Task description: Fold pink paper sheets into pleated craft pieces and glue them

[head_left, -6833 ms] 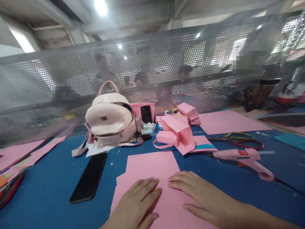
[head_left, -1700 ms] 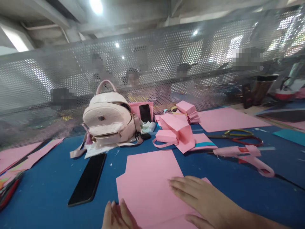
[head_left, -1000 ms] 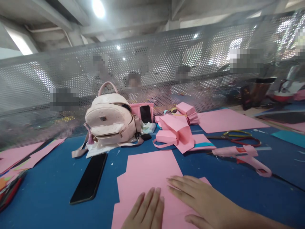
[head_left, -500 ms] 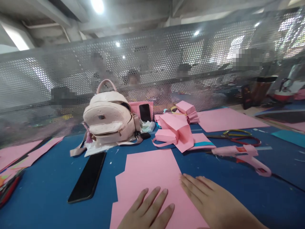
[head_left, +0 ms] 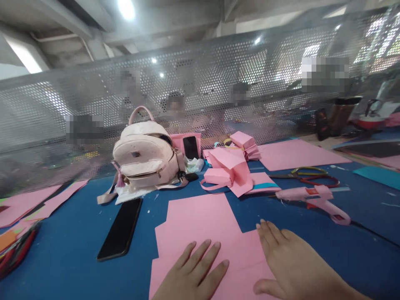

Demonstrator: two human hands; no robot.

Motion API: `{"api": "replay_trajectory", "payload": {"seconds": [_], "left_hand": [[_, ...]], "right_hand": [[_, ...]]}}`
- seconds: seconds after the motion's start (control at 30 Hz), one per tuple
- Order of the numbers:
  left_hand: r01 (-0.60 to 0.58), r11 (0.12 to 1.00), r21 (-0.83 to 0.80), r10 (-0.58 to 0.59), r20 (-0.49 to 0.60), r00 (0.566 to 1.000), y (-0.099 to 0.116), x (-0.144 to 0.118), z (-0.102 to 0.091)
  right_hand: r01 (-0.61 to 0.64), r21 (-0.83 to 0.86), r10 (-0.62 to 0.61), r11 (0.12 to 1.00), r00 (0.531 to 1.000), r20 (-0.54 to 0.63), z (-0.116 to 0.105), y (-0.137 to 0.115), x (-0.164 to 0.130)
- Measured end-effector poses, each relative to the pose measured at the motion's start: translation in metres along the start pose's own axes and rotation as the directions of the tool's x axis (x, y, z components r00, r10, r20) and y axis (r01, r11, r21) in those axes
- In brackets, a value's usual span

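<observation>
A cut sheet of pink paper (head_left: 200, 216) with stepped edges lies flat on the blue table in front of me. My left hand (head_left: 195, 271) rests on its near part, fingers spread and pressed down. At the sheet's right side, my right hand (head_left: 290, 258) lies with fingers stretched out and the thumb apart, over a flap that shows a faint crease line. Neither hand grips anything. The sheet's nearest part runs out of view below.
A black phone (head_left: 120, 229) and a pale backpack (head_left: 146, 154) sit to the left. Folded pink paper pieces (head_left: 231, 166) are beyond the sheet. At right are a pink glue gun (head_left: 315, 199) with its cord and scissors (head_left: 312, 177). A perforated metal screen (head_left: 200, 91) stands behind.
My right hand has moved right and its thumb now shows apart. The pink flap on the right is now spread out flat to that side. My left hand stays in place.
</observation>
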State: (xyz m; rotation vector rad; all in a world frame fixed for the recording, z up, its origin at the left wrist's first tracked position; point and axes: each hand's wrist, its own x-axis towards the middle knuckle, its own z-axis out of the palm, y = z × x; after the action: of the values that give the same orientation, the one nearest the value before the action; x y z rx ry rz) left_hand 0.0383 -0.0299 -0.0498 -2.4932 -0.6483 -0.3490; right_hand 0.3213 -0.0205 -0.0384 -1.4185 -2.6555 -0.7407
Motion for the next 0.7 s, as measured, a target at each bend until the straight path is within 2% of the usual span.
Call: {"api": "replay_trajectory", "payload": {"seconds": [0.17, 0.37, 0.53, 0.7], "left_hand": [[-0.021, 1.0, 0.019, 0.02, 0.013, 1.0, -0.001, -0.001, -0.002], [-0.017, 0.999, 0.032, 0.019, -0.084, 0.996, -0.002, -0.003, 0.004], [-0.032, 0.999, 0.029, 0.035, -0.09, 0.995, -0.003, -0.004, 0.004], [0.006, 0.999, 0.044, -0.002, -0.093, 0.996, -0.001, -0.003, 0.004]], "right_hand": [[-0.04, -0.014, 0.042, 0.999, 0.994, 0.098, -0.014, -0.001, 0.005], [-0.118, -0.004, 0.115, 0.993, 0.967, 0.225, -0.03, 0.0, 0.012], [-0.111, -0.021, 0.113, 0.994, 0.975, 0.191, -0.031, 0.003, 0.013], [-0.066, -0.029, 0.069, 0.997, 0.986, 0.149, -0.022, 0.001, 0.009]]}}
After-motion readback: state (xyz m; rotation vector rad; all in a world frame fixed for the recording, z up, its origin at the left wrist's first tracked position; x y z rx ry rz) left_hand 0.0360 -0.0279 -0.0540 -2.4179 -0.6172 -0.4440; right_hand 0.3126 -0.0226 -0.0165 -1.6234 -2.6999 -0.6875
